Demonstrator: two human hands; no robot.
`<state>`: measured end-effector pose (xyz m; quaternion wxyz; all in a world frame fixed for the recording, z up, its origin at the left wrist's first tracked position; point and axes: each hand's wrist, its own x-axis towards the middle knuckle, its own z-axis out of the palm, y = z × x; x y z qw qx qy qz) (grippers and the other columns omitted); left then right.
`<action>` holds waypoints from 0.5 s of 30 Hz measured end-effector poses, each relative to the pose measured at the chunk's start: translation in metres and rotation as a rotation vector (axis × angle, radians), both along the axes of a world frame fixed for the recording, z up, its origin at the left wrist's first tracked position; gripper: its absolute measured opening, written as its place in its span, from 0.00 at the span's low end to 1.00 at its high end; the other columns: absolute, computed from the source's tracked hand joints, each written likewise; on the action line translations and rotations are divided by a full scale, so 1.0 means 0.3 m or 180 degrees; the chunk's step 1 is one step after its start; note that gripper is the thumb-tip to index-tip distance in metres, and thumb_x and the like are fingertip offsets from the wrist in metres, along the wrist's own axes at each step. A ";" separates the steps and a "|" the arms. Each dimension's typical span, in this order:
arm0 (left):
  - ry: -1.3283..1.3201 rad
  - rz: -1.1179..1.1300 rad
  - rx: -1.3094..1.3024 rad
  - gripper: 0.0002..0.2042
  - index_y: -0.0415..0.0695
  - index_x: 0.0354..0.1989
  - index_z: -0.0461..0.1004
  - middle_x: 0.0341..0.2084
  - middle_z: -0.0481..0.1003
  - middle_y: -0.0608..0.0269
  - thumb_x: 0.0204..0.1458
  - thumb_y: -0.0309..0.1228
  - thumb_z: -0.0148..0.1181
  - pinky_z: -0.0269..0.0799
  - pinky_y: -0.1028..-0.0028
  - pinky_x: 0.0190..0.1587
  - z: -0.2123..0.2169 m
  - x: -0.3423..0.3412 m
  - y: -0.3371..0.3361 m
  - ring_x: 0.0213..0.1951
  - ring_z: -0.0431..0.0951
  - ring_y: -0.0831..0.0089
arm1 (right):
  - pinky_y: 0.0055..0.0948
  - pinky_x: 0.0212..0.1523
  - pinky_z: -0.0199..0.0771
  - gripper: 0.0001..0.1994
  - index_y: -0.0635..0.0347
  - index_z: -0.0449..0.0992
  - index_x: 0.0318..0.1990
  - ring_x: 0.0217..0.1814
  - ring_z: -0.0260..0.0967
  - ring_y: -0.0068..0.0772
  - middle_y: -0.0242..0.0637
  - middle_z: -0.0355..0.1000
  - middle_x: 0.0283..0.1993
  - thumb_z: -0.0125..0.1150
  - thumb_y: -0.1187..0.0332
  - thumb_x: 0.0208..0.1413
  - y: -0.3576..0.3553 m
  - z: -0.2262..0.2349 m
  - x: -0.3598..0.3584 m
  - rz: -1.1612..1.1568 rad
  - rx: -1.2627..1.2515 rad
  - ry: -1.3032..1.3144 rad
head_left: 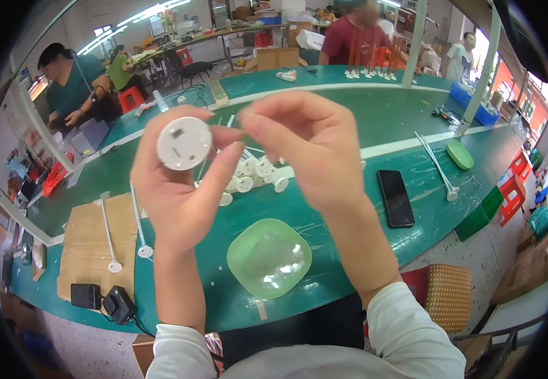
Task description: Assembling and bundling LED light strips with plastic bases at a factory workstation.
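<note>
My left hand is raised over the bench, fingers wrapped round a round white plastic base with small slots and holes in its face. A clear tube end sticks up behind those fingers; whether it joins the base is hidden. My right hand is close by, thumb and forefinger pinched near the left fingertips. Anything in that pinch is too small to make out. Behind and below the hands lies a pile of white round-ended rods. A green dish with small clear pieces sits nearer me.
A black phone lies right of my right forearm. Cardboard on the left bears a rod and black adapters. Further right are loose rods and a small green dish. Co-workers stand across the bench; a red-shirted person is behind upright brown rods.
</note>
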<state>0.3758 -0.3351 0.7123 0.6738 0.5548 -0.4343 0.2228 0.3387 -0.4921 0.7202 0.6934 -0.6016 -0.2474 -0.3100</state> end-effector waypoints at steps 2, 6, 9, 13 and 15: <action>-0.0254 0.0066 -0.0209 0.19 0.38 0.47 0.70 0.32 0.80 0.60 0.46 0.15 0.67 0.70 0.80 0.40 -0.003 -0.001 -0.002 0.36 0.77 0.80 | 0.18 0.30 0.68 0.06 0.65 0.80 0.40 0.31 0.69 0.17 0.35 0.78 0.37 0.66 0.76 0.54 0.026 -0.018 0.013 0.0370 0.0340 -0.0009; -0.0348 0.0011 -0.0317 0.19 0.38 0.46 0.69 0.31 0.80 0.58 0.46 0.14 0.67 0.70 0.80 0.39 -0.010 0.005 0.020 0.35 0.77 0.79 | 0.19 0.31 0.67 0.06 0.65 0.81 0.39 0.33 0.70 0.19 0.36 0.77 0.42 0.66 0.76 0.53 0.057 -0.026 0.005 0.1281 0.0943 0.0561; -0.0357 0.0053 -0.0351 0.19 0.38 0.46 0.69 0.31 0.79 0.58 0.47 0.14 0.67 0.71 0.80 0.38 -0.008 0.011 0.026 0.35 0.78 0.78 | 0.19 0.31 0.70 0.05 0.64 0.81 0.37 0.35 0.72 0.21 0.36 0.78 0.41 0.66 0.77 0.52 0.053 -0.024 0.002 0.0521 0.0185 0.0082; -0.0315 0.0128 -0.0207 0.18 0.38 0.46 0.70 0.31 0.78 0.60 0.46 0.14 0.66 0.71 0.79 0.39 -0.004 0.020 0.043 0.35 0.79 0.77 | 0.19 0.27 0.73 0.04 0.64 0.81 0.34 0.34 0.75 0.22 0.35 0.78 0.35 0.66 0.77 0.50 0.034 -0.014 -0.021 -0.1042 -0.0943 -0.0893; -0.0332 0.0179 -0.0113 0.18 0.37 0.45 0.71 0.31 0.78 0.61 0.46 0.14 0.66 0.72 0.79 0.40 -0.006 0.018 0.047 0.35 0.79 0.77 | 0.19 0.26 0.73 0.04 0.64 0.80 0.34 0.33 0.75 0.23 0.35 0.78 0.32 0.66 0.78 0.49 0.017 -0.010 -0.026 -0.1163 -0.1185 -0.0911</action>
